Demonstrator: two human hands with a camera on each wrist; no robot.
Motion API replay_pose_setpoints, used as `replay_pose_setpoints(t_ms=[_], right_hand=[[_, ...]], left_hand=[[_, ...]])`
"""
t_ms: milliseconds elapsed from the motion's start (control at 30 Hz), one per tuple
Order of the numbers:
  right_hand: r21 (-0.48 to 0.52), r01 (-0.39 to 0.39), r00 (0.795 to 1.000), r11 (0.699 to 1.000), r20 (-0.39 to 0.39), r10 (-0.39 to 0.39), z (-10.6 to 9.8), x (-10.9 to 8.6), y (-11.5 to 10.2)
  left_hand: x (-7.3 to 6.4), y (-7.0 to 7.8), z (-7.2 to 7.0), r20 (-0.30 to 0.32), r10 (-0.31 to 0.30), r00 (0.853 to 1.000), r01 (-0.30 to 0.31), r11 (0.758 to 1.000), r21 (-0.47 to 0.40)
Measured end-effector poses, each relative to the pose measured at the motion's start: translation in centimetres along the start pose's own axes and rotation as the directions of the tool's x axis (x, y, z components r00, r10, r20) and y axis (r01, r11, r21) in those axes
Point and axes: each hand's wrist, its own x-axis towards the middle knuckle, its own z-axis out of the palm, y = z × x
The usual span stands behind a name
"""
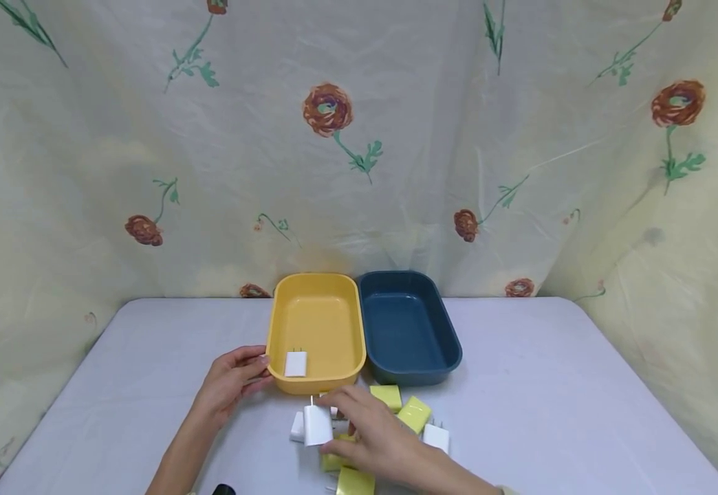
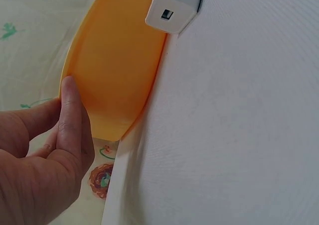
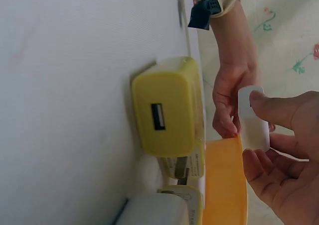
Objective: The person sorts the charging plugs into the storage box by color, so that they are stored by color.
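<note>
My right hand (image 1: pixel 374 430) pinches a white USB charger (image 1: pixel 318 425) between thumb and fingers, above a loose group of chargers and in front of the yellow tray (image 1: pixel 318 386). Its prongs point away from me in the head view. The right wrist view shows this white charger (image 3: pixel 253 120) side-on at my fingertips. At the tray's left front corner, my left hand (image 1: pixel 230 381) grips the rim. From the left wrist, the fingers (image 2: pixel 71 110) lie on the outer wall with the thumb at the rim. One white charger (image 1: pixel 296 364) lies inside the tray, near its front.
A dark blue tray (image 1: pixel 411 377) stands against the yellow one's right side. Several yellow chargers (image 1: pixel 415 414) and white chargers (image 1: pixel 436 437) lie scattered in front, partly behind my right hand. A flowered curtain (image 1: pixel 396 206) hangs behind the white table (image 1: pixel 551 399).
</note>
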Motion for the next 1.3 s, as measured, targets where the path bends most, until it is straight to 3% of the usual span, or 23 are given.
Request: replay_pose_setpoints(t_ms=[200,367,567,1300], right_hand=[[0.023,0.051,0.996,0.998,-0.068,-0.049,-0.6,0.7,0.1],[0.031,0.048,0.995,0.998,-0.088,-0.045,-1.1,1.5,0.0],[-0.015,0.063,0.992,0.998,-0.111,-0.064,-1.4,2.2,0.1],[-0.011,0.042,0.981,0.999,-0.188,-0.043,-2.7,5.0,0.9]], left_hand=[[0.1,-0.1,0.1,-0.002,-0.002,1.000,0.002,1.000,0.001],[0.0,-0.1,0.0,-0.004,-0.009,1.000,0.009,1.000,0.001],[0.0,-0.1,0.1,0.004,-0.009,1.000,0.009,1.000,-0.008],[0.1,0.0,-0.1,0.003,-0.010,1.000,0.010,1.000,-0.018]])
